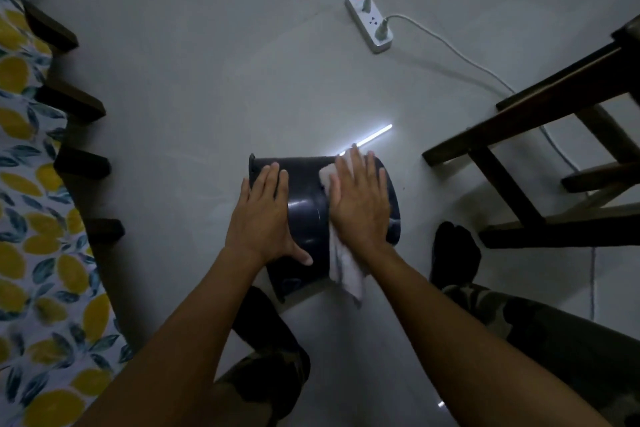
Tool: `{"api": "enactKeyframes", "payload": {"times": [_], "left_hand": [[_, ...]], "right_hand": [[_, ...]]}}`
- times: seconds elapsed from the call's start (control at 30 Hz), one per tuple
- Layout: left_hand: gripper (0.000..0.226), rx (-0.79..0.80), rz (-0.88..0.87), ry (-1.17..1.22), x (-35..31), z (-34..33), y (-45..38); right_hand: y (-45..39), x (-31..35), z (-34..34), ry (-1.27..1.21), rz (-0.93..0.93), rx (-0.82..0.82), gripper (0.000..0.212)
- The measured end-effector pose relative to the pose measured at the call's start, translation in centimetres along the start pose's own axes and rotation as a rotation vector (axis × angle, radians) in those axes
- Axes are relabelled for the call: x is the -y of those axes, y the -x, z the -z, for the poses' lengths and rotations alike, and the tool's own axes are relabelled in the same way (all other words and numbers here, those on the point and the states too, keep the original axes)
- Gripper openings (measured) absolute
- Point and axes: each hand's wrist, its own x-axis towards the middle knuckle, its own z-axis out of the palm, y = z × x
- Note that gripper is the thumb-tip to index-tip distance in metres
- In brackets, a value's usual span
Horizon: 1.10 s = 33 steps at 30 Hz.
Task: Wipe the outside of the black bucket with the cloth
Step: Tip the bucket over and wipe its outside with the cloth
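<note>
At centre frame on the grey floor [173, 80], the black bucket [308, 218] lies on its side. Left hand [266, 215] rests flat on it, fingers spread; right hand [360, 204], fingers extended, presses the white cloth [343, 267] against its wall.

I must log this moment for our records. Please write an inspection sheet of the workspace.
Surface: pale glossy floor, light streak reflected.
Job's things: black bucket on its side; white cloth draped over its wall.
Clutter: nothing seen.
Grippers: left hand flat on bucket near rim; right hand flat, pressing cloth.
Cables: power strip, red light on, two plugs; white cables run to the chair.
Surroundings: wooden chair right; lemon-print fabric left; person's legs below.
</note>
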Motion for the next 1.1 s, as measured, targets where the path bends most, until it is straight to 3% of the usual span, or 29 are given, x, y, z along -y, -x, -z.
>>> {"api": "enactKeyframes", "payload": {"times": [0.1,0.27,0.37,0.47,0.6,0.67,0.77,0.83,0.9,0.97,1.03,1.1], "left_hand": [[0.168,0.017,-0.014,0.005,0.3,0.7,-0.8],[0.17,0.049,-0.011,0.01,1.0,1.2,-1.9],[0.168,0.042,-0.023,-0.012,0.9,0.6,-1.4],[0.166,0.029,-0.026,-0.012,1.0,0.4,-1.4],[0.165,0.036,-0.032,0.006,1.1,1.0,-1.6],[0.166,0.053,-0.019,0.009,1.2,1.4,-1.7],[0.167,0.079,-0.019,0.019,1.6,2.0,-2.9],[0.167,0.091,-0.02,0.011,1.8,2.0,-3.2],[0.167,0.076,-0.018,-0.013,1.8,1.4,-2.7],[0.166,0.061,-0.016,-0.019,1.5,0.7,-2.0],[0.167,0.052,-0.016,-0.021,1.4,0.4,-1.8],[0.167,0.061,-0.015,-0.018,1.3,0.7,-1.8]], "right_hand": [[0.3,-4.0,0.8,-0.097,-0.135,-0.076,0.063],[8.6,-5.5,-1.6,-0.374,-0.155,-0.112,0.055],[9.3,-0.8,-3.4,-0.32,0.047,-0.015,0.054],[5.6,2.1,-1.7,-0.058,0.33,-0.021,0.065],[-2.3,1.4,1.3,-0.202,0.086,0.005,0.045],[-4.5,-0.4,2.0,-0.197,-0.021,-0.017,0.047],[-1.0,-3.5,1.8,-0.237,-0.12,-0.075,0.054],[4.5,-3.1,0.5,-0.21,0.031,-0.111,0.053],[9.0,-1.3,-1.4,-0.172,0.291,-0.049,0.054],[8.6,0.0,-2.0,-0.127,0.427,0.037,0.058],[4.5,1.1,-1.0,-0.108,0.414,0.099,0.058],[-0.7,2.0,1.0,-0.172,0.268,0.073,0.042]]}}
